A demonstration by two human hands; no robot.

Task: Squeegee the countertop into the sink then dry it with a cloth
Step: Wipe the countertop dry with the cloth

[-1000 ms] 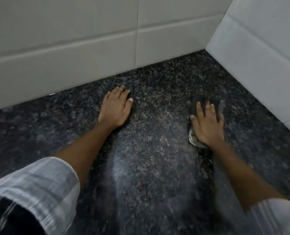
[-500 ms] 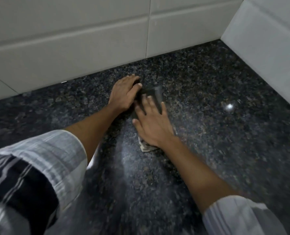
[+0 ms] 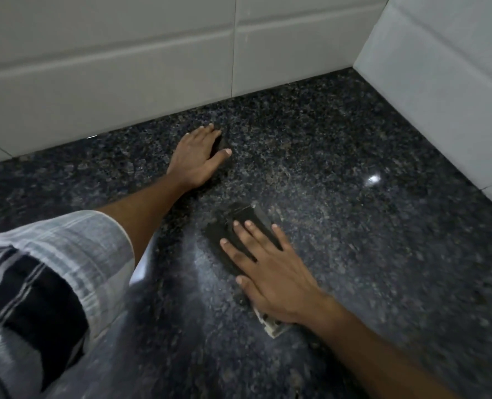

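Dark granite countertop (image 3: 354, 226), 1 cloth (image 3: 239, 226), 2 hands flat, right hand (image 3: 270, 272) pressing it, left hand (image 3: 195, 156) bare.

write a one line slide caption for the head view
Right hand presses a dark folded cloth flat on the speckled black granite countertop while the left hand rests flat near the white tiled wall.

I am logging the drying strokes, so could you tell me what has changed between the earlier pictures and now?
The right hand, pressing flat on the dark cloth, first swept it left until it met the left hand, then drew it back toward the person and slightly right. The left hand stayed flat on the countertop near the tiled wall.
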